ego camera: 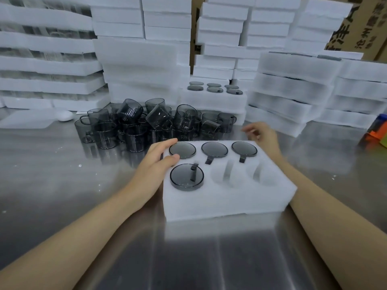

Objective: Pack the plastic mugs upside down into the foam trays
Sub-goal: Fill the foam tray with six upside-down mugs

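A brushed steel worktop [62, 185] stretches away from the person, streaked with reflections. Nearest on it sits a white foam tray [219, 204] with six round pockets. In its near row, the left pocket holds one smoky grey plastic mug [186, 176] upside down, handle uppermost, while the middle pocket [226, 176] and the right pocket [261, 174] show only foam. The far row holds three upturned mugs [214, 149], bases up, side by side. The left hand [155, 164] rests on the tray's far left corner, its fingers [167, 143] fairly straight and spread, the thumb lying on the foam just beside the far-left mug. The right hand [261, 135] is just behind the tray's far right corner, blurred, its fingers [250, 128] loosely apart and clasping nothing. Beyond the tray lies a heap of loose grey mugs [146, 122], some upright, some tipped. A small white oval object [65, 115] sits to the left of the heap, and an orange and blue object [377, 130] shows at the right edge. Behind the heap a filled foam tray [213, 99] shows six mug bases. Stacks of white foam trays [136, 59] rise across the back, with cardboard boxes [364, 21] behind them at the right.
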